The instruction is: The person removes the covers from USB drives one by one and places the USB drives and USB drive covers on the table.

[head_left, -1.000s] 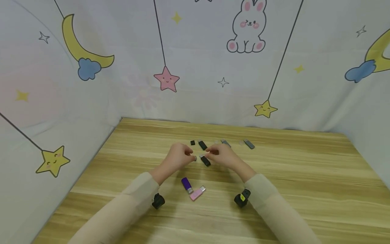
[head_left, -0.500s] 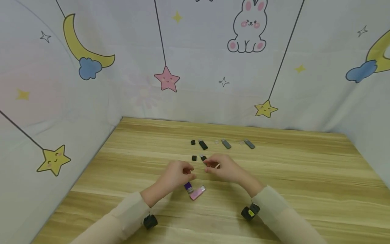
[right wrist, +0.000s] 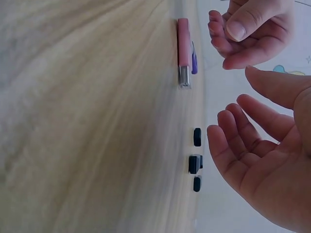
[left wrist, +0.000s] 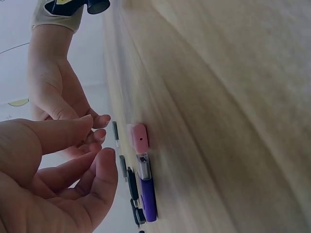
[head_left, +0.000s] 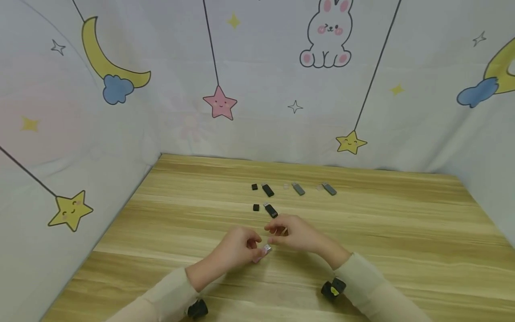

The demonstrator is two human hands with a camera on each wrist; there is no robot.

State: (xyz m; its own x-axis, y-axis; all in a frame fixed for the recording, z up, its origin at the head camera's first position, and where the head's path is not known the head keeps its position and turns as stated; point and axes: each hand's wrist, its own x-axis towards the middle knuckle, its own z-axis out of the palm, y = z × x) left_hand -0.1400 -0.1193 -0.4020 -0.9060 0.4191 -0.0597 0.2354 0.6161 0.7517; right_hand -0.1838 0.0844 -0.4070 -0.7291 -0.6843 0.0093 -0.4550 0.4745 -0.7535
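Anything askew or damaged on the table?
No visible spill or damage. Only the pink drive looks askew: in the head view its connector points up-right, while the black drives and gray drives point up-left. It lies outside their rows, near the purple drive.

The head view looks forward-down; low, close wrist views along the table (left wrist: 228,111) share a pink stick (left wrist: 139,138).
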